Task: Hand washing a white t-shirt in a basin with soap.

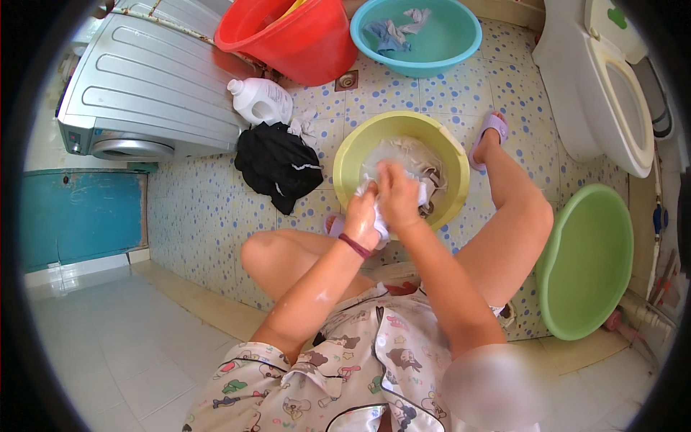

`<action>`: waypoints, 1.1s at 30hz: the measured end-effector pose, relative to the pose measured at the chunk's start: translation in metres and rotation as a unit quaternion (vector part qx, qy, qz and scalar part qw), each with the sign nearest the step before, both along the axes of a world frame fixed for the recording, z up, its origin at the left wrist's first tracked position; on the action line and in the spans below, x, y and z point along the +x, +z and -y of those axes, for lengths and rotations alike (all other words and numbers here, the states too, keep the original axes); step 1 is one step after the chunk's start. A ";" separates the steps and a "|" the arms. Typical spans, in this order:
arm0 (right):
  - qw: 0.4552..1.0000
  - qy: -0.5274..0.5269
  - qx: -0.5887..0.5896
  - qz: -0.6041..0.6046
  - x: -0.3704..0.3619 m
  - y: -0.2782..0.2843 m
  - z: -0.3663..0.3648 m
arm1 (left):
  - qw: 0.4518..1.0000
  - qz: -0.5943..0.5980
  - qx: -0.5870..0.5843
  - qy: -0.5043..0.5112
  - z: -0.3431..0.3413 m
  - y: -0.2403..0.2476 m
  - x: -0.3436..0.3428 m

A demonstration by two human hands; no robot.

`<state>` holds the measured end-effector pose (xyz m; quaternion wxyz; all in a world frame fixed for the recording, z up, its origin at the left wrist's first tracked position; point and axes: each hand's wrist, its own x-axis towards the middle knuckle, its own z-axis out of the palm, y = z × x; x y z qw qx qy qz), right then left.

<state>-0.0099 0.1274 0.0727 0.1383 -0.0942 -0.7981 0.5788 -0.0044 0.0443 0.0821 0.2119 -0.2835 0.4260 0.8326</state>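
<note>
A yellow-green basin (344, 153) stands on the floor between my legs, with cloudy water and light-coloured laundry (412, 153) in it. Over its near side, my left hand (362, 217) is closed around a white wet cloth (381, 232), part of which hangs below the fist. Close against it, my right hand (398, 194) presses on the same cloth, its fingers bent and slightly blurred. More white fabric shows beside the right hand. Dark straps or trim lie among the laundry at the basin's right side.
A black garment (277, 162) and a white detergent jug (260, 101) lie left, beside a washing machine (158, 72). Behind are a red tub (317, 54) and a blue basin (432, 63) with cloths in water. Right are a toilet (576, 86) and a leaning green basin (586, 266).
</note>
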 end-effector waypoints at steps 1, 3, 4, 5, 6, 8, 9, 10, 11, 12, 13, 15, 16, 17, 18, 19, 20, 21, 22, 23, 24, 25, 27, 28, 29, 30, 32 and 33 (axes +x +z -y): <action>1.000 -0.002 0.002 0.000 0.001 0.001 0.001 | 1.000 0.014 -0.012 -0.016 -0.002 0.001 0.000; 0.996 -0.026 0.081 -0.006 0.009 0.003 0.016 | 0.997 0.042 -0.038 -0.046 -0.002 0.002 -0.001; 0.993 0.027 0.067 -0.097 0.026 0.008 0.028 | 0.997 0.042 -0.038 -0.048 -0.001 0.001 -0.002; 0.978 0.080 0.052 -0.187 0.040 0.011 0.036 | 0.998 0.032 -0.034 -0.039 0.002 -0.002 -0.002; 0.971 0.076 0.074 -0.213 0.036 0.005 0.034 | 0.999 0.018 -0.031 -0.029 0.006 -0.004 -0.002; 0.965 0.065 0.103 -0.234 0.012 -0.008 0.017 | 1.000 -0.004 -0.018 -0.019 0.005 -0.011 -0.002; 0.990 0.012 0.067 -0.120 -0.006 -0.011 0.006 | 0.996 -0.028 -0.067 -0.045 -0.002 -0.012 0.001; 0.999 -0.042 0.031 -0.004 -0.015 -0.012 0.002 | 0.996 -0.027 -0.066 -0.062 -0.001 -0.009 0.001; 0.999 -0.043 0.032 -0.003 -0.004 -0.010 0.011 | 0.994 -0.026 -0.064 -0.079 -0.001 -0.006 -0.001; 0.993 -0.018 0.081 -0.080 0.014 -0.007 0.030 | 0.995 -0.026 -0.064 -0.076 -0.001 -0.002 -0.002; 0.979 0.007 0.130 -0.156 0.024 -0.004 0.040 | 0.996 -0.009 -0.056 -0.072 -0.002 0.006 -0.002; 0.979 0.022 0.133 -0.152 0.015 -0.006 0.030 | 0.997 0.022 -0.036 -0.062 -0.004 0.023 -0.004; 0.980 0.033 0.137 -0.139 0.010 -0.010 0.023 | 0.997 0.042 -0.026 -0.060 -0.005 0.027 -0.002; 0.981 0.044 0.140 -0.127 0.003 -0.014 0.019 | 0.996 0.063 -0.016 -0.058 -0.004 0.028 -0.001; 0.978 -0.134 0.145 -0.065 -0.014 -0.097 0.019 | 0.994 0.060 -0.010 -0.089 -0.017 0.022 -0.004; 0.981 -0.122 0.139 -0.065 -0.011 -0.081 0.029 | 0.992 0.041 0.061 -0.102 0.004 -0.006 -0.005; 0.991 -0.059 0.102 -0.068 -0.004 -0.043 0.038 | 0.985 0.016 0.131 -0.110 0.029 -0.034 -0.006; 0.995 -0.005 0.072 -0.069 0.006 -0.021 0.043 | 0.970 -0.010 0.206 -0.129 0.038 -0.051 -0.008; 0.984 0.039 0.115 -0.128 0.025 -0.017 0.054 | 0.970 -0.010 0.207 -0.130 0.037 -0.055 -0.009; 0.984 0.039 0.116 -0.128 0.022 -0.024 0.052 | 0.956 -0.097 0.239 -0.140 0.036 -0.059 -0.011; 0.974 0.027 0.119 -0.190 0.011 -0.036 0.046 | 0.932 -0.186 0.270 -0.152 0.033 -0.060 -0.017; 0.963 0.019 0.122 -0.241 0.008 -0.048 0.041 | 0.903 -0.265 0.300 -0.157 0.030 -0.065 -0.012; 0.988 -0.017 0.070 -0.134 -0.006 -0.024 0.017 | 0.993 -0.035 -0.073 -0.090 0.003 -0.003 -0.005; 0.998 -0.047 0.016 -0.031 -0.012 -0.011 0.012 | 0.996 -0.017 -0.040 -0.072 0.007 -0.002 -0.006; 0.999 -0.041 0.016 -0.032 -0.002 -0.004 0.022 | 0.998 0.001 -0.007 -0.054 0.012 -0.001 -0.007; 0.993 -0.016 0.040 -0.106 0.017 0.006 0.040 | 0.999 -0.001 -0.006 -0.051 0.022 -0.013 -0.006; 0.981 0.015 0.062 -0.182 0.023 0.012 0.045 | 0.826 -0.429 -0.347 -0.118 0.044 -0.049 0.002; 0.988 0.007 0.051 -0.145 0.009 0.000 0.032 | 0.827 -0.430 -0.342 -0.119 0.035 -0.044 -0.003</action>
